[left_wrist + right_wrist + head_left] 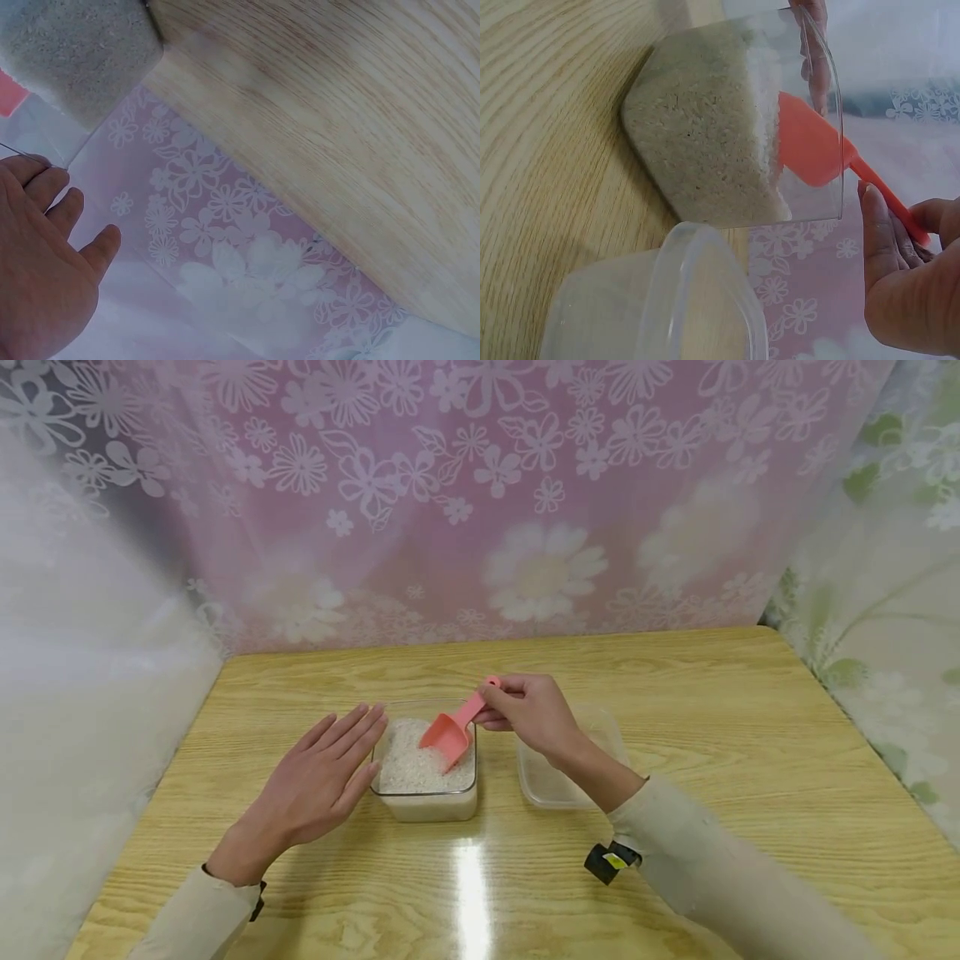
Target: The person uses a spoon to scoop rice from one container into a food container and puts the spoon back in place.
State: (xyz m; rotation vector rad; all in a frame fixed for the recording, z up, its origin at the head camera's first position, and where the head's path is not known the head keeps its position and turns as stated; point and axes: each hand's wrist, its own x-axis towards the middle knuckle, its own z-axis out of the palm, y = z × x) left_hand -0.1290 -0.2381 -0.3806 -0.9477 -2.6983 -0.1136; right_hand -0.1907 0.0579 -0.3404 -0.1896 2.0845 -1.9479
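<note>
Over my remote link I saw the right hand (pixel 532 714) pinching the pink scoop (pixel 447 737) by its handle, the scoop's bowl dipped into the rice (pixel 405 767) just left of that hand, inside the clear container (pixel 435 811) that stood between both hands. The left hand (pixel 318 785) had its fingers straight at the container's side, and on the desk (pixel 712 718) a translucent tub (pixel 542 789) sat partly beneath the right hand.

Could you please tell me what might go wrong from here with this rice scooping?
Rice could spill onto the table if the pink scoop, pinched in the right hand, tips outside the clear container. The container might slide if the scoop pushes it, since the left hand lies straight-fingered at its side without clasping it.
</note>
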